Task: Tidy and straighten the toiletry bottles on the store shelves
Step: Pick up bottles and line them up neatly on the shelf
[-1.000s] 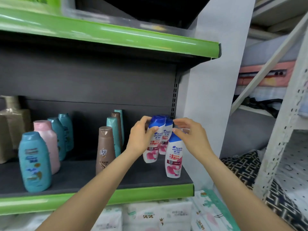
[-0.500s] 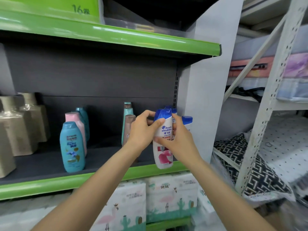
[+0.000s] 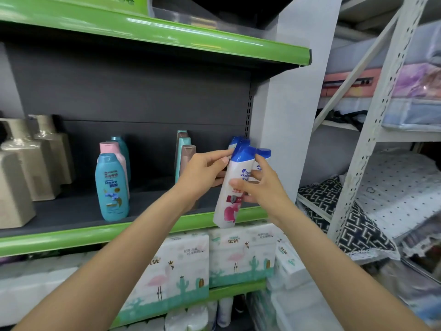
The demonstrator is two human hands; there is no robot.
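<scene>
A white shampoo bottle (image 3: 235, 187) with a blue cap and pink label is lifted in front of the green shelf edge (image 3: 71, 237), tilted, its base below the lip. My left hand (image 3: 202, 173) grips its upper part near the cap. My right hand (image 3: 260, 185) holds its middle from the right. Two more blue-capped white bottles (image 3: 262, 156) stand behind it at the shelf's right end. Brown and teal slim bottles (image 3: 185, 151) stand behind my left hand.
A teal bottle (image 3: 111, 187) and a pink bottle (image 3: 111, 148) stand mid-shelf, with beige square bottles (image 3: 21, 168) at the left. Tissue packs (image 3: 191, 263) fill the shelf below. A grey pillar (image 3: 286, 115) and a white metal rack (image 3: 372, 115) with bedding stand to the right.
Both hands have pulled one blue-capped bottle out from the row and forward past the shelf edge, tilting it. The view has shifted left and back.
</scene>
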